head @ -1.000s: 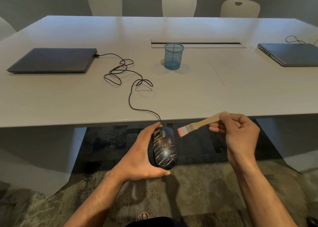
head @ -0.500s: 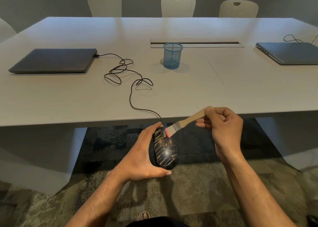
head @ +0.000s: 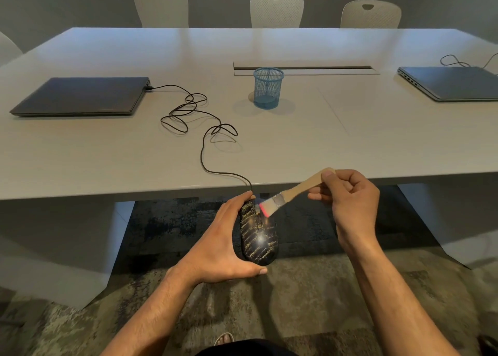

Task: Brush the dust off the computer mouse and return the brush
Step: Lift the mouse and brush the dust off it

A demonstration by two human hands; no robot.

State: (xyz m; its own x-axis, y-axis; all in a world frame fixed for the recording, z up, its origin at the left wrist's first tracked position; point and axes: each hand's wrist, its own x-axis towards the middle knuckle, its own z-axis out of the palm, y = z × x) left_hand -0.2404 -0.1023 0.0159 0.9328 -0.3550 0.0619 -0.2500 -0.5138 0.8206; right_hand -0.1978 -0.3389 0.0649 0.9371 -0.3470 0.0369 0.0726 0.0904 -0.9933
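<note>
Down and left goes the brush (head: 292,191) since a second ago, and its red-tipped bristles, which were hanging clear to the right of the mouse (head: 259,233), now sit on the mouse's front end, by the buttons. Right hand (head: 350,196) has come in with it, closer to the left hand than before. Left hand (head: 223,243) and mouse have hardly budged.

Left hand cups the mouse from its left side, fingers curled round the front edge, thumb tucked under the rear, a firm closed grip. Mouse is off the table (head: 269,150), held below the near edge and over the carpet (head: 310,288), its glossy black back with gold streaks facing up. Its cable (head: 202,150) climbs over the table edge, loops in a loose tangle and runs to the closed laptop (head: 80,95) on the left.

Right hand pinches the far end of the wooden handle between thumb and fingertips, the other fingers curled in, handle slanting down-left to the silver ferrule and bristles.

Blue mesh cup (head: 268,88) stands upright mid-table, well apart from both hands. A second closed laptop (head: 452,82) lies far right. 3 pale chairs (head: 276,9) line the far side.
</note>
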